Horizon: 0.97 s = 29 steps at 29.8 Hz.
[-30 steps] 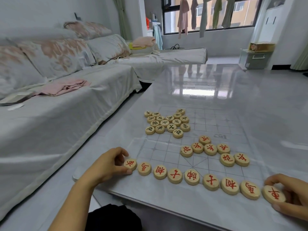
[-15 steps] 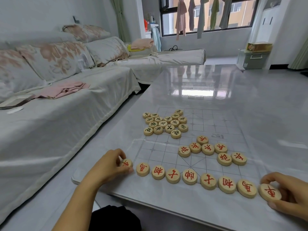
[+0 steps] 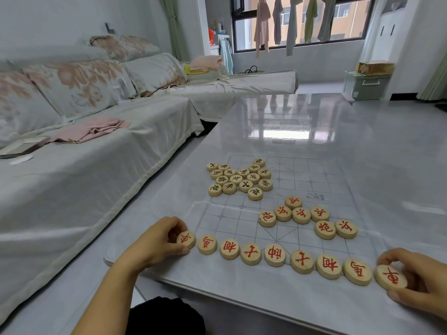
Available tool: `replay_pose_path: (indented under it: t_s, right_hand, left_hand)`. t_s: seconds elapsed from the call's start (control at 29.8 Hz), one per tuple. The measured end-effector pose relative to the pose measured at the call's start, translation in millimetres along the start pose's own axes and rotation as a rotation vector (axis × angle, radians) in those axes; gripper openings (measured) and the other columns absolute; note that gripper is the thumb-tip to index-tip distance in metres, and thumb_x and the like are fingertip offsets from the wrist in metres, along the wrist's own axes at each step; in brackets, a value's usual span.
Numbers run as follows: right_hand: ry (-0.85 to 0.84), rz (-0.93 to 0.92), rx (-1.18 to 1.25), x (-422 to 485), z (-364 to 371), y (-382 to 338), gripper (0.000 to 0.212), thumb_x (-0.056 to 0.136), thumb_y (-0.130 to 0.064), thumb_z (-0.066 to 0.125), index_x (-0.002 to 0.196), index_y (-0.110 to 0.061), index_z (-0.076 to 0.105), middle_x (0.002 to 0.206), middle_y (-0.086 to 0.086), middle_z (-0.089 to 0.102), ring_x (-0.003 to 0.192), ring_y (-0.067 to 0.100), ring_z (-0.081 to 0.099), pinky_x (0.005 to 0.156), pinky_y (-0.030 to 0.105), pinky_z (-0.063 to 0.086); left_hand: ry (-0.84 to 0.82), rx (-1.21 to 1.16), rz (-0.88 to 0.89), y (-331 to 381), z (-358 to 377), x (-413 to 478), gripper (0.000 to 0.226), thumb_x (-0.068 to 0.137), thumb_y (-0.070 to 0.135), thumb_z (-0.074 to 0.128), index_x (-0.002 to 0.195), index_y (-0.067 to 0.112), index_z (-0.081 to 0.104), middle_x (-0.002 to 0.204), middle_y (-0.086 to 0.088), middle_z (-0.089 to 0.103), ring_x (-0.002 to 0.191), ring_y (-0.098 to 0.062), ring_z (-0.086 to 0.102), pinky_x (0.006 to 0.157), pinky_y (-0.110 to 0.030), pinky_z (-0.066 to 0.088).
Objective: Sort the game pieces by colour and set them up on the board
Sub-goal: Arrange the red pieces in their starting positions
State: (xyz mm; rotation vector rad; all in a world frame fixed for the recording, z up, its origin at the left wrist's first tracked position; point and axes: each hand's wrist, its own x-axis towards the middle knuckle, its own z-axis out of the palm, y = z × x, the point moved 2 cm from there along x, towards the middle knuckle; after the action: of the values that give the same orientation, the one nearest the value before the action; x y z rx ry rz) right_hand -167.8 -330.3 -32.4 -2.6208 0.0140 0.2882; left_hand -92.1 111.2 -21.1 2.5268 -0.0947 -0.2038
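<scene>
Left hand [image 3: 154, 243] pinches the left end piece [image 3: 186, 239] and right hand [image 3: 420, 279] the right end piece [image 3: 390, 278] of a nine-piece red row [image 3: 274, 255] along the near edge of the board [image 3: 242, 221]. Beyond, seven loose reds [image 3: 301, 215] await placing. Farther off, the dark cluster [image 3: 239, 178] is sorted but unplaced.

I see the board [image 3: 314, 180] lying on the table [image 3: 362, 146]. A row of pieces [image 3: 275, 255] runs along its near edge, with the left hand [image 3: 154, 245] on the left end piece [image 3: 186, 239] and the right hand [image 3: 420, 279] on the right end piece [image 3: 390, 278]. Behind the row sits a small bunch [image 3: 301, 215]. A bigger bunch [image 3: 239, 177] lies farther back, to the left.
</scene>
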Motion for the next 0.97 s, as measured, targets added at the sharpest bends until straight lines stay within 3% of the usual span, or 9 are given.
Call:
replay_pose_path:
  t_s: [0.13, 0.23, 0.27, 0.37, 0.47, 0.6, 0.77, 0.97]
  right_hand:
    - [0.016, -0.011, -0.033, -2, -2, -8, 0.066, 0.047, -0.061, 0.065, 0.101, -0.065, 0.028, 0.095, -0.046, 0.045, 0.082, -0.009, 0.053, 0.058, 0.021, 0.046]
    - [0.012, 0.032, -0.044, -3, -2, -9, 0.043, 0.067, -0.045, 0.071, 0.097, -0.053, 0.041, 0.08, -0.006, 0.062, 0.084, -0.01, 0.051, 0.06, 0.018, 0.044]
    - [-0.011, 0.047, -0.057, -4, -3, -10, 0.035, 0.07, -0.044, 0.07, 0.094, -0.049, 0.045, 0.078, -0.004, 0.06, 0.083, -0.005, 0.053, 0.061, 0.018, 0.044]
    - [-0.066, 0.06, -0.097, -8, -6, -15, 0.032, 0.075, -0.046, 0.066, 0.097, -0.046, 0.042, 0.085, -0.009, 0.057, 0.076, 0.012, 0.057, 0.064, 0.019, 0.044]
    - [-0.078, 0.058, -0.103, -11, -7, -19, 0.027, 0.079, -0.044, 0.063, 0.098, -0.045, 0.044, 0.088, -0.01, 0.056, 0.077, 0.013, 0.056, 0.065, 0.021, 0.044]
    - [-0.068, 0.049, -0.117, -13, -8, -22, 0.025, 0.079, -0.043, 0.064, 0.097, -0.041, 0.046, 0.086, -0.009, 0.054, 0.074, 0.01, 0.054, 0.062, 0.02, 0.041]
    - [-0.082, 0.059, -0.11, -16, -8, -25, 0.025, 0.08, -0.043, 0.063, 0.096, -0.042, 0.044, 0.086, -0.009, 0.053, 0.075, 0.011, 0.053, 0.062, 0.022, 0.042]
    - [-0.092, 0.055, -0.098, -15, -8, -25, 0.026, 0.079, -0.043, 0.064, 0.097, -0.042, 0.045, 0.086, -0.007, 0.052, 0.074, 0.011, 0.052, 0.062, 0.021, 0.042]
  left_hand:
    - [0.005, -0.011, -0.001, -1, -1, 0, 0.03, 0.07, 0.017, 0.077, 0.089, 0.026, 0.056, 0.094, 0.003, 0.058, 0.078, -0.011, 0.053, 0.065, -0.016, 0.039]
    - [0.018, 0.006, 0.023, -2, -1, 1, 0.03, 0.07, 0.016, 0.077, 0.09, 0.026, 0.057, 0.094, 0.002, 0.059, 0.081, -0.013, 0.055, 0.067, -0.017, 0.04]
    - [0.025, 0.003, 0.033, -2, -1, 0, 0.03, 0.069, 0.015, 0.077, 0.089, 0.027, 0.058, 0.094, 0.003, 0.059, 0.082, -0.014, 0.055, 0.067, -0.018, 0.04]
    - [0.033, 0.003, 0.044, -3, -1, 1, 0.031, 0.069, 0.013, 0.078, 0.086, 0.029, 0.058, 0.091, 0.003, 0.06, 0.08, -0.013, 0.055, 0.067, -0.018, 0.04]
    - [0.025, -0.003, 0.039, -3, 0, 2, 0.031, 0.069, 0.011, 0.078, 0.085, 0.029, 0.058, 0.091, 0.002, 0.061, 0.081, -0.014, 0.056, 0.067, -0.02, 0.041]
    - [0.026, 0.001, 0.059, -3, 0, 2, 0.032, 0.068, 0.008, 0.078, 0.084, 0.027, 0.059, 0.089, 0.0, 0.061, 0.077, -0.016, 0.056, 0.062, -0.011, 0.041]
    - [0.018, -0.003, 0.062, 0, 1, 2, 0.032, 0.068, 0.007, 0.078, 0.085, 0.026, 0.059, 0.09, -0.001, 0.06, 0.078, -0.018, 0.056, 0.066, -0.021, 0.042]
    - [0.0, 0.024, 0.049, 0, 2, 3, 0.033, 0.07, 0.011, 0.077, 0.088, 0.031, 0.058, 0.094, 0.002, 0.059, 0.081, -0.016, 0.056, 0.068, -0.021, 0.042]
